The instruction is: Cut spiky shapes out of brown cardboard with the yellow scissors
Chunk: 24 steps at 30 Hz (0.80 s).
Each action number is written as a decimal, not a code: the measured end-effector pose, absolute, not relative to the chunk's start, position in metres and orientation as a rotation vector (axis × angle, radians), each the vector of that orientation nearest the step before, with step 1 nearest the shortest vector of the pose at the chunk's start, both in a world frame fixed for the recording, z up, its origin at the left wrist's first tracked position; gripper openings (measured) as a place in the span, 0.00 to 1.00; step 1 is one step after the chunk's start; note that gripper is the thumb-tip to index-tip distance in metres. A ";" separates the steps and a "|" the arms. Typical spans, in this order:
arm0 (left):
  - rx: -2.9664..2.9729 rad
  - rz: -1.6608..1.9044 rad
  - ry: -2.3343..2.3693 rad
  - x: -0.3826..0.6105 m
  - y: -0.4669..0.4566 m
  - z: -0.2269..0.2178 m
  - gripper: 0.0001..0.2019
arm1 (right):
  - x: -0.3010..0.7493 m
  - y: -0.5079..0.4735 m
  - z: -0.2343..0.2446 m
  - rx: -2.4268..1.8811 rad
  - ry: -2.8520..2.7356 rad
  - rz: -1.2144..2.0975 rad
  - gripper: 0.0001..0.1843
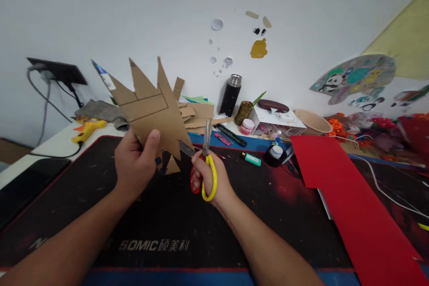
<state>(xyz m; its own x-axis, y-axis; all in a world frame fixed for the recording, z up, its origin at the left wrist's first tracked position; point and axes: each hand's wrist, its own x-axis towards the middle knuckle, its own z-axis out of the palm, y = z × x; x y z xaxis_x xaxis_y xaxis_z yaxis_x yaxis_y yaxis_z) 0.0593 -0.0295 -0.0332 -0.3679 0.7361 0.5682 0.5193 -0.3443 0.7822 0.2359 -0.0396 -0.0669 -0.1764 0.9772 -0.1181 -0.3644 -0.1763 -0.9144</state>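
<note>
My left hand [136, 158] grips a brown piece of cardboard [150, 116] by its lower edge, thumb across the front. Several long points are cut along its top, and more jut out at the lower right. My right hand [212, 176] holds a pair of scissors [208, 143] with one yellow and one red handle. Their blades are spread, one pointing up and the other toward the cardboard's lower right point; whether that blade touches it I cannot tell. Below the cardboard, a small cardboard scrap [172, 166] shows on the black mat [161, 214].
A yellow glue gun [87, 130] and a dark phone-like slab [31, 187] lie at left. Behind stand a black thermos [230, 96] and a pink-filled jar [247, 127]. A teal lighter [251, 159] lies right of the scissors. Red sheet [351, 205] covers the right side.
</note>
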 end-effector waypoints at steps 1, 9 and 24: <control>1.575 1.813 1.656 0.057 -0.026 -0.034 0.09 | 0.237 -0.039 -0.066 -0.938 -0.949 1.585 0.16; 1.241 1.859 1.443 0.050 -0.012 -0.042 0.13 | 0.238 -0.045 -0.061 -0.911 -1.087 1.618 0.19; 1.184 1.415 1.195 0.056 -0.016 -0.029 0.13 | 0.247 -0.036 -0.051 -0.923 -0.944 1.499 0.28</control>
<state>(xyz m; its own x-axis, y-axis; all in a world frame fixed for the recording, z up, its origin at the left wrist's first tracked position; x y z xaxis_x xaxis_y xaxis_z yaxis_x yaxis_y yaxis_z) 0.0560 -0.0163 -0.0292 -0.1268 0.9858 0.1102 -0.0559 -0.1181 0.9914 0.2468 -0.0363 -0.0513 -0.1123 0.9919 -0.0598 -0.3745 -0.0980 -0.9220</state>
